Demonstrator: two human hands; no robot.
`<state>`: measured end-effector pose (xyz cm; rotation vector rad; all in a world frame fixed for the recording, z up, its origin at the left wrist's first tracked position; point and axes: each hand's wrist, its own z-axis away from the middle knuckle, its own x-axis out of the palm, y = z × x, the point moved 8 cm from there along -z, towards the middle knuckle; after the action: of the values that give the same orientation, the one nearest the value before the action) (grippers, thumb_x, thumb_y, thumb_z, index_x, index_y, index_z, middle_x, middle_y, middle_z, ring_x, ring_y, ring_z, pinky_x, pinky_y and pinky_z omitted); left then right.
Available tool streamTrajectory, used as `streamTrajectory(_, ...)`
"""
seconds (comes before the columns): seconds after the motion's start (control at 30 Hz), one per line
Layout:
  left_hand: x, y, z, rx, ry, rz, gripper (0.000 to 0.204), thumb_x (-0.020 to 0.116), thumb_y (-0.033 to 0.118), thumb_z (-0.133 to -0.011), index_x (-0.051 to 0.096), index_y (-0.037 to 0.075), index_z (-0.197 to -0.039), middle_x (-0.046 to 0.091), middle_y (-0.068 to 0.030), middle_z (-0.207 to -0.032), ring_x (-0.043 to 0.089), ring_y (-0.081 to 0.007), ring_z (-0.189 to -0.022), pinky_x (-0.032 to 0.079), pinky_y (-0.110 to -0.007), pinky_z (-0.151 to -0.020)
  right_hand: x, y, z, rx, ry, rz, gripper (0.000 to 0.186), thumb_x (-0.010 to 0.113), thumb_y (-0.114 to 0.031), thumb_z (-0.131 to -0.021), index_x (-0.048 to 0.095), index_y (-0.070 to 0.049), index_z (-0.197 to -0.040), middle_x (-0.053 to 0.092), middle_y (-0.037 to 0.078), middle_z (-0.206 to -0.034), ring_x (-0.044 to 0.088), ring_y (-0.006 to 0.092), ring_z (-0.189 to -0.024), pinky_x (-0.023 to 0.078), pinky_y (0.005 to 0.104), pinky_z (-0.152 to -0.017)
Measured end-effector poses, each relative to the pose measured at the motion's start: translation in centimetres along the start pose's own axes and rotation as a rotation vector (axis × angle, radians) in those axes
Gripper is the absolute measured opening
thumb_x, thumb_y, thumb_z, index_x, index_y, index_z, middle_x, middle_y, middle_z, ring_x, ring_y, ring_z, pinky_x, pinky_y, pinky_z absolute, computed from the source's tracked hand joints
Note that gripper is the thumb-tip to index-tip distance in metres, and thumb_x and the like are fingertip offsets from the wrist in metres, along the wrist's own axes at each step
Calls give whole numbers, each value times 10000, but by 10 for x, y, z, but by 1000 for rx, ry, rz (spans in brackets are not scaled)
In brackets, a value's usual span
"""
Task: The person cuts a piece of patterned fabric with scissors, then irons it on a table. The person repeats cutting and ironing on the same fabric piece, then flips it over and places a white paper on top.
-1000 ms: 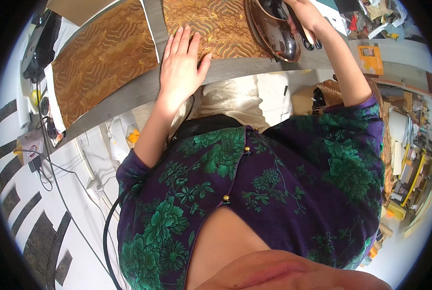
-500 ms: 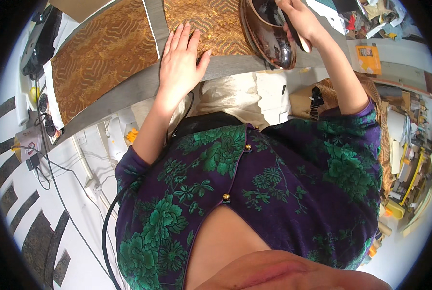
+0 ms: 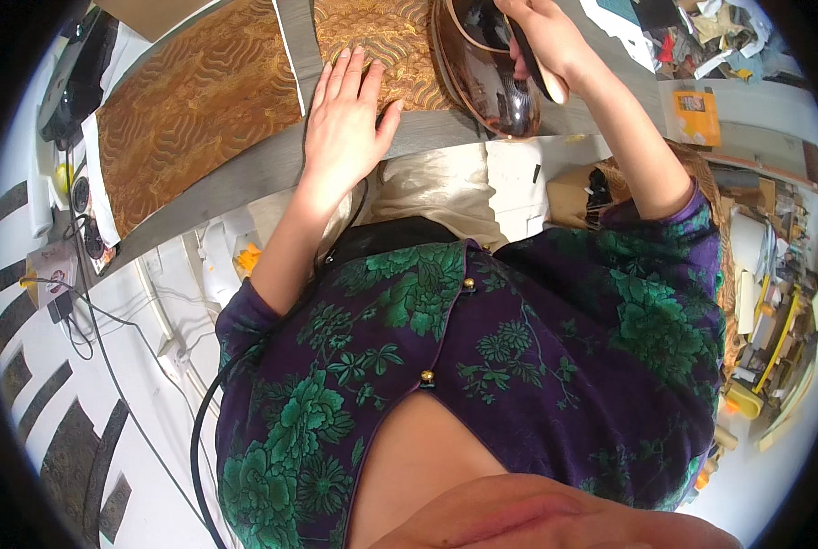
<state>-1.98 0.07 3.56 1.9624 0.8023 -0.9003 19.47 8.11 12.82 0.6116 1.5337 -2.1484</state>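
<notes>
Glossy dark brown clothes iron in our right hand: it sits over the right side of a golden-brown brocade panel woven with wavy lines, its rounded end toward us and reaching the near edge of the grey wood-grain table. Our right fingers are wrapped around the iron's black handle with a pale end, so that hand is closed and gripping.

Our left hand is open and holds nothing. It lies palm down, four fingers stretched out side by side and the thumb spread toward the iron. Its fingertips rest on the near left part of the same panel, while the wrist is at the table's near edge.

To the left of that hand, across a bare grey strip, we have a second golden-brown brocade panel, with white paper showing along its left end and right side. To the right of our right forearm, beyond the table, we see an orange rectangular packet and, farther up, a heap of mixed coloured scraps.
</notes>
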Motion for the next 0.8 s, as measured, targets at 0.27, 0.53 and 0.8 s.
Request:
streamTrajectory(0.27, 1, -3, 0, -10, 1, 13, 557, 635, 358, -983, 582, -12, -1396, 483, -251, -1525, 414, -390, -1459, 284, -484, -1236, 8, -24, -40, -48, -11, 104, 341, 538, -336, -1055, 545, -13, -1164, 618, 114, -781, 614, 198, -561, 502, 359, -491)
streamTrajectory(0.53, 1, -5, 1, -20, 8, 10, 565, 639, 356, -979, 578, -16, -1400, 483, -245, -1527, 412, -379, -1464, 282, -479, -1239, 24, -23, -4, -64, -57, 76, 358, 548, -321, -1056, 527, 2, -1209, 627, 94, -726, 611, 190, -527, 488, 334, -475)
streamTrajectory(0.8, -1, -3, 0, -25, 36, 47, 571, 641, 325, -972, 553, -30, -1410, 506, -240, -1508, 422, -375, -1457, 282, -471, -1241, 41, -9, 37, -18, -126, -85, 337, 561, -284, -1056, 494, -38, -1276, 584, 53, -678, 572, 161, -484, 472, 307, -441)
